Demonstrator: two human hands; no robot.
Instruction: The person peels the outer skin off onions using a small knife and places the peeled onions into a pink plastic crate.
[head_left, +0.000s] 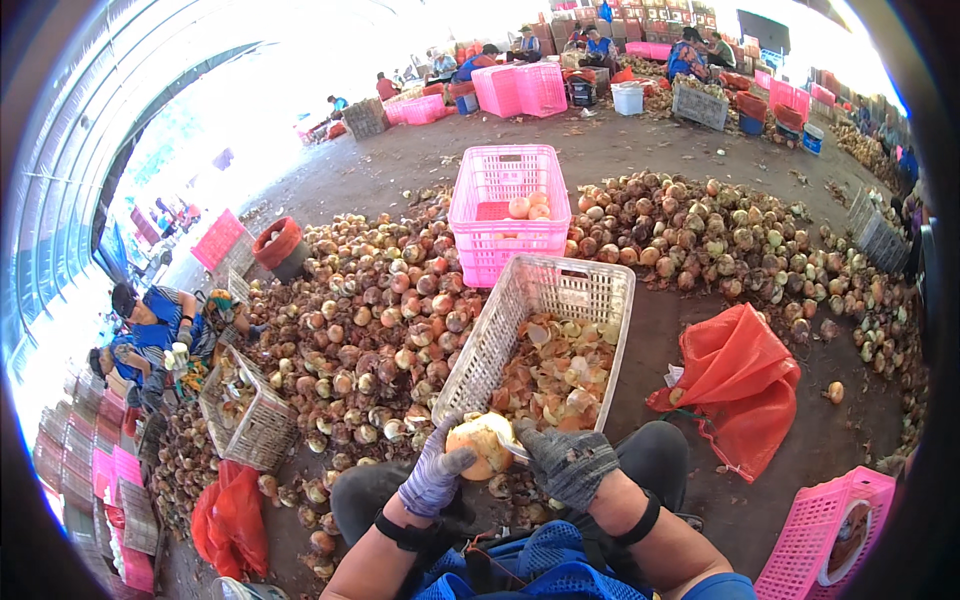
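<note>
My left hand (438, 474), in a pale purple striped glove, holds a large yellow onion (480, 444) over my lap. Part of its brown outer skin shows, and a paler patch lies on the upper side. My right hand (571, 463), in a dark grey knit glove, grips a small knife (513, 447) whose metal blade touches the onion's right side. Most of the knife's handle is hidden in the fist. Just beyond both hands stands a grey plastic crate (627, 330) holding many loose onion peels (559, 367).
A pink crate (510, 255) with several peeled onions (529, 206) stands behind the grey one. Onion heaps (375, 315) (697, 225) spread left and right. A red mesh sack (739, 382) lies at right, near another pink crate (817, 532). Other people sit at left and far back.
</note>
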